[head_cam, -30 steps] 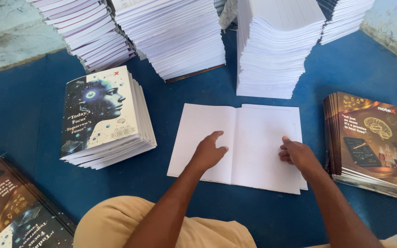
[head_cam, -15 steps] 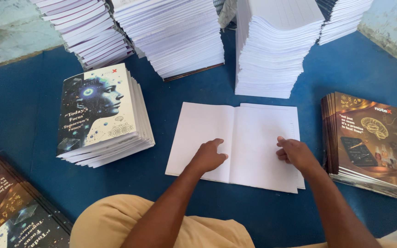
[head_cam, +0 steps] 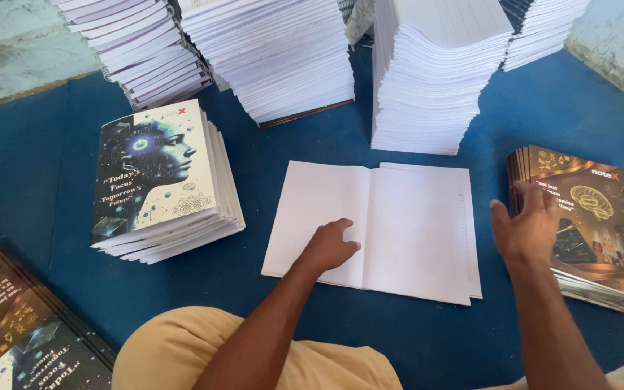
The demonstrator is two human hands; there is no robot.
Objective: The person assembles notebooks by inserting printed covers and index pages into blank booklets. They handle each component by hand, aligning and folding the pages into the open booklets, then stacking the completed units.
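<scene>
Blue floor matting (head_cam: 23, 159) carries everything — the open blank booklet (head_cam: 377, 224) lies at its middle. Your left hand (head_cam: 330, 245) presses loosely curled on the booklet's left page, gripping nothing. Your right hand (head_cam: 529, 227), fingers spread, touches the brown cover stack (head_cam: 594, 217) just right of the booklet.

matt paper sheets (head_cam: 399, 224), glossy covers (head_cam: 594, 217)

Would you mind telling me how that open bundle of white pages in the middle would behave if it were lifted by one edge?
The open white pages would probably sag and fold at the centre crease, since they lie thin and flat on the blue mat. The sheets seem light. The left hand presses on them, which suggests they slide easily.
</scene>
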